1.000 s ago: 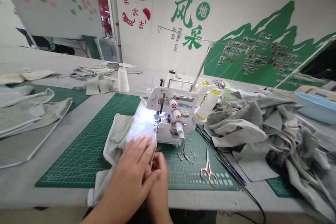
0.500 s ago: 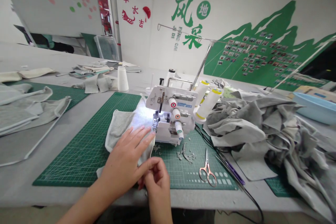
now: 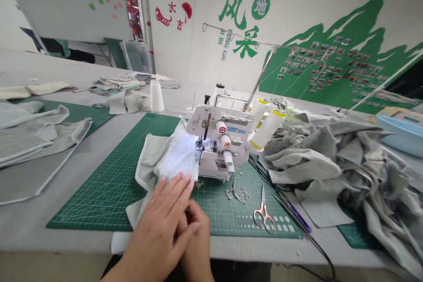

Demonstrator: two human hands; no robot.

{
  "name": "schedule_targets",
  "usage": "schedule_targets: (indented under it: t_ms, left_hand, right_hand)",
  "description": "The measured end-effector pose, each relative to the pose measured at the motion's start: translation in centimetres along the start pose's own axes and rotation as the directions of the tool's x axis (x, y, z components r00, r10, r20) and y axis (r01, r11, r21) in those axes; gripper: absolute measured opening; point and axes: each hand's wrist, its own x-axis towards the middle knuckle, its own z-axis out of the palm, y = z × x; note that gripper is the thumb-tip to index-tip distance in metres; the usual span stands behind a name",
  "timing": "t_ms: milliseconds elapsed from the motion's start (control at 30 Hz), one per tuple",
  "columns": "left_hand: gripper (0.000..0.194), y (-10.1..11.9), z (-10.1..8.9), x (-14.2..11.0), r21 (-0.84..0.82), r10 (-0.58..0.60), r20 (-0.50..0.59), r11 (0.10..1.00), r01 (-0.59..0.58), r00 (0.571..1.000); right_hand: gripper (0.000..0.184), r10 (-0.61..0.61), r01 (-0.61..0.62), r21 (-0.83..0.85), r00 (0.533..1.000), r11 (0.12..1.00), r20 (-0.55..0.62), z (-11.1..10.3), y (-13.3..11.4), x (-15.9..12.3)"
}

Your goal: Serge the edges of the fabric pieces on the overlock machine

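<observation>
A light grey fabric piece (image 3: 175, 156) lies at the front of a white overlock sewing machine (image 3: 220, 125), its right edge by the lit presser foot (image 3: 198, 147). My left hand (image 3: 161, 216) rests on the near part of this fabric, palm down, fingers stretched out towards the machine. Just right of it and partly behind its thumb is my right hand (image 3: 197, 233), with the fingers curled in. What those fingers pinch is hidden. Below the left hand, more fabric hangs towards the table edge.
Copper-handled scissors (image 3: 263, 216) lie on the green cutting mat (image 3: 99, 185), near thread scraps (image 3: 236, 193). Tweezers and a purple tool (image 3: 299, 216) lie beside a black cable. A heap of grey fabric (image 3: 313, 158) fills the right; bordered pieces (image 3: 36, 154) lie left. A thread cone (image 3: 156, 97) stands behind.
My left hand has slid back along the fabric, towards me, uncovering more of it near the presser foot. My right hand has come closer under the left one. The view has shifted slightly.
</observation>
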Motion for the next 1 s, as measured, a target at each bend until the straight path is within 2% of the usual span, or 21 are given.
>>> schedule_targets:
  t_ms: [167,367,600,800,1000]
  left_hand:
    - [0.061,-0.3,0.4,0.8,-0.014,-0.026,-0.012,1.0,0.026,1.0]
    - [0.06,-0.4,0.6,1.8,-0.011,-0.031,-0.02,0.999,0.031,0.999]
    - [0.056,-0.6,0.8,2.4,0.0,-0.041,-0.001,0.999,0.041,0.999]
    - [0.051,-1.1,0.8,3.2,0.025,-0.044,-0.006,0.999,0.045,0.999]
    - [0.047,-2.0,0.7,4.1,0.017,-0.042,-0.007,0.999,0.043,0.999]
  right_hand:
    - [0.017,-0.031,0.034,0.092,0.999,0.995,-0.037,-0.3,-0.4,-0.4]
    - [0.013,-0.058,0.06,0.01,0.989,0.998,-0.134,-0.1,-0.6,-0.4]
    - [0.018,-0.041,0.049,0.122,0.997,0.991,-0.068,-0.1,0.1,-0.6]
    - [0.033,-0.099,0.1,-0.002,0.983,0.995,-0.157,-0.2,0.8,-0.3]
    - [0.033,-0.059,0.065,0.044,0.992,0.997,-0.11,0.0,0.3,-0.4]
